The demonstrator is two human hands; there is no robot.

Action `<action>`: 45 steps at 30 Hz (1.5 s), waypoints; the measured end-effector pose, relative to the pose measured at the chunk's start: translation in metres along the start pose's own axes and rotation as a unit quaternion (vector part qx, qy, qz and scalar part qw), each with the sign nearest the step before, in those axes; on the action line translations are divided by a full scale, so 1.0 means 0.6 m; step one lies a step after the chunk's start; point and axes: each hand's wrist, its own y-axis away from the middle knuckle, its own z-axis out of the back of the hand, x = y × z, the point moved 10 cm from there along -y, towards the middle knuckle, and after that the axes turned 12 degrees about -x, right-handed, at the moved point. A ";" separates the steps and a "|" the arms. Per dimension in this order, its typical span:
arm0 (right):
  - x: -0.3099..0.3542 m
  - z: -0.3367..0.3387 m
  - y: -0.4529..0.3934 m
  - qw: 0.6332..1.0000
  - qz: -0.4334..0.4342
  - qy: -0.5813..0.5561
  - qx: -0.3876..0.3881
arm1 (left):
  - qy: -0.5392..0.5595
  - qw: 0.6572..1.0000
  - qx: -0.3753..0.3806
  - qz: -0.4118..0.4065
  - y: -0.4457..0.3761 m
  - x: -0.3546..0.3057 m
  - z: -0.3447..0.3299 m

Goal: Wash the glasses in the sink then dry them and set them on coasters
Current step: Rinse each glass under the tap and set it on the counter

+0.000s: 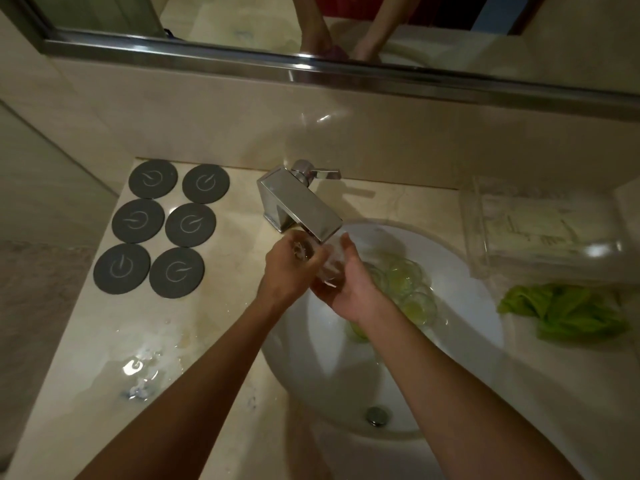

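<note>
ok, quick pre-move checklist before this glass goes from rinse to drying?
1. Glass held by both the left hand and right hand: ok.
2. Glass under faucet spout: ok.
3. Rinse finished: cannot tell.
4. Green cloth on counter right of sink, free to grab: ok.
5. Six coasters bare: ok.
6. Counter by coasters dry: not ok, puddle nearby.

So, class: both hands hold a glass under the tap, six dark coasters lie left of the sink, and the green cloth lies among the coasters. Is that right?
Not quite. The head view shows the green cloth on the counter right of the sink, not among the coasters. The rest stands: left hand and right hand hold a glass under the tap.
</note>
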 end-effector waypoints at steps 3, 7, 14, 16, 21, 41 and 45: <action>0.002 0.005 -0.005 1.000 0.001 -0.007 -0.011 | 0.004 0.996 0.075 -0.045 0.001 -0.003 -0.014; -0.009 0.006 -0.008 0.999 -0.034 -0.029 -0.020 | 0.098 0.985 0.127 -0.060 0.005 -0.013 -0.008; -0.032 0.003 0.000 0.997 -0.076 -0.022 -0.005 | 0.181 0.977 0.109 0.031 -0.011 0.005 0.005; -0.037 0.005 -0.005 0.996 -0.084 -0.037 -0.014 | 0.168 0.980 0.093 0.045 -0.014 0.010 0.002; -0.035 0.011 -0.018 0.992 -0.097 -0.077 -0.039 | 0.187 0.963 0.178 0.073 0.000 0.006 -0.029; 0.053 -0.016 -0.026 0.957 0.137 0.255 -0.002 | 0.042 0.971 0.199 0.127 -0.007 0.058 -0.044; 0.067 -0.021 -0.012 0.937 0.168 0.307 0.006 | 0.071 0.964 0.230 0.117 0.013 0.048 -0.050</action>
